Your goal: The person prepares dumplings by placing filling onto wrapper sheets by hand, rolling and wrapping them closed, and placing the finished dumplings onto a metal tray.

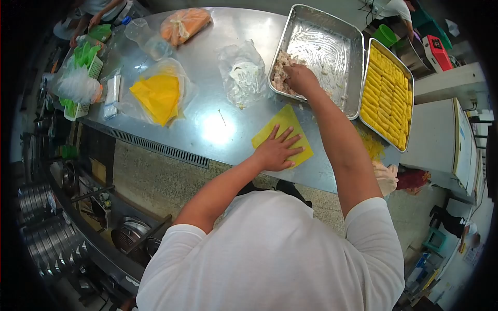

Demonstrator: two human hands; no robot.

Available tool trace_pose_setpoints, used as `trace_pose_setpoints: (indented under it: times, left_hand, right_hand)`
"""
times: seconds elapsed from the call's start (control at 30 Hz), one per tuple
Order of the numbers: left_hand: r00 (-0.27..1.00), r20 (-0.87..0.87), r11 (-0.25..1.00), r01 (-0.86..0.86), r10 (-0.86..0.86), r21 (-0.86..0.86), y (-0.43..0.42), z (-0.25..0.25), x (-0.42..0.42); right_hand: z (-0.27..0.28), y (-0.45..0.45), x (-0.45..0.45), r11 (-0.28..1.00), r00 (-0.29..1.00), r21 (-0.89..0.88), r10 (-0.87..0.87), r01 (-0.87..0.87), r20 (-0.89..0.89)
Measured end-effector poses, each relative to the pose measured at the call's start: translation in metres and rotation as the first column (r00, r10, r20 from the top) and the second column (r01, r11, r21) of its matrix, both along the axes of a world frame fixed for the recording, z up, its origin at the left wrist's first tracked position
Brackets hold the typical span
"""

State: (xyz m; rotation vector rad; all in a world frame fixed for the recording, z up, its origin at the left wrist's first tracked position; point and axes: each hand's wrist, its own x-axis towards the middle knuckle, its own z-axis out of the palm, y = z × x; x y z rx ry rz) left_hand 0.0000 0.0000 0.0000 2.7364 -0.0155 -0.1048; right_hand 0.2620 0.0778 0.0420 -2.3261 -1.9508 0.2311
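Note:
My left hand (277, 150) lies flat with its fingers spread on a square yellow wrapper sheet (270, 128) near the table's front edge. Over the left end of a deep metal tray (332, 26), my right hand (302, 80) is curled into pale, minced meat filling (280, 72); its fingertips are partly hidden there. Smears of filling coat the tray's bottom. To the right, a second tray (411, 111) holds rows of yellow rolls (386, 93). A stack of yellow wrapper sheets (158, 96) rests on clear plastic at the left.
A bag with white paste (244, 75) lies mid-table. Further left are an orange-filled bag (184, 26), a plastic bottle (148, 41), a white packet (112, 96) and a basket (82, 110). Yellow shreds (372, 147) sit by the right corner. Other people stand beyond the table.

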Motion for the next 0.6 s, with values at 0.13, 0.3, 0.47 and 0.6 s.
trace_pose_setpoints:
  times: [0.13, 0.3, 0.47, 0.6]
  left_hand:
    - [0.999, -0.003, 0.996, 0.038, -0.038, 0.078, 0.046, 0.007, -0.005]
    - [0.993, 0.063, 0.994, 0.102, -0.104, 0.038, 0.035, 0.009, -0.005]
    - [0.996, 0.059, 0.996, 0.064, -0.060, -0.064, 0.015, 0.017, -0.011]
    - [0.988, 0.135, 0.995, 0.084, -0.077, -0.046, 0.016, 0.015, -0.014]
  right_hand:
    - [0.009, 0.027, -0.003, 0.985, 0.979, 0.094, -0.132, 0.147, -0.154]
    - [-0.011, -0.008, 0.023, 0.941, 0.902, 0.185, -0.195, 0.283, -0.386]
    - [0.009, -0.045, 0.018, 0.746, -0.068, -0.129, -0.112, 0.654, -0.991]
    - [0.004, -0.052, 0.015, 0.735, -0.177, -0.188, -0.094, 0.652, -0.980]
